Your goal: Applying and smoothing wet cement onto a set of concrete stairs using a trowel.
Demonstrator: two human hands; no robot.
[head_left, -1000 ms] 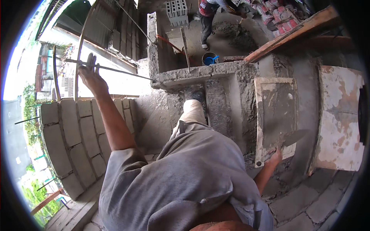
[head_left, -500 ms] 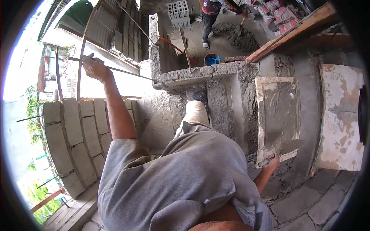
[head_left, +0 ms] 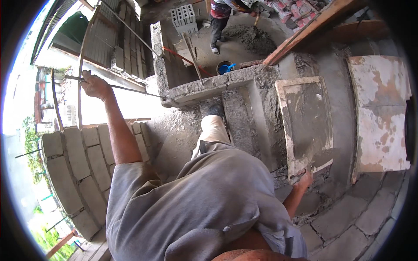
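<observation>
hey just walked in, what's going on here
The person's left hand is closed around a thin dark rod, while the right hand holds a trowel at the near end of a framed board smeared with grey mix. Beyond the low wall, a co-worker stands by a heap of wet grey mix.

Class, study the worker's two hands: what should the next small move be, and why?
Probably lower the trowel to the grey mortar on the framed board. The right hand already holds it, its blade apparently over the board's near end, where mortar is within easy reach. The left hand grips a thin rod, which may help steady the body.
</observation>
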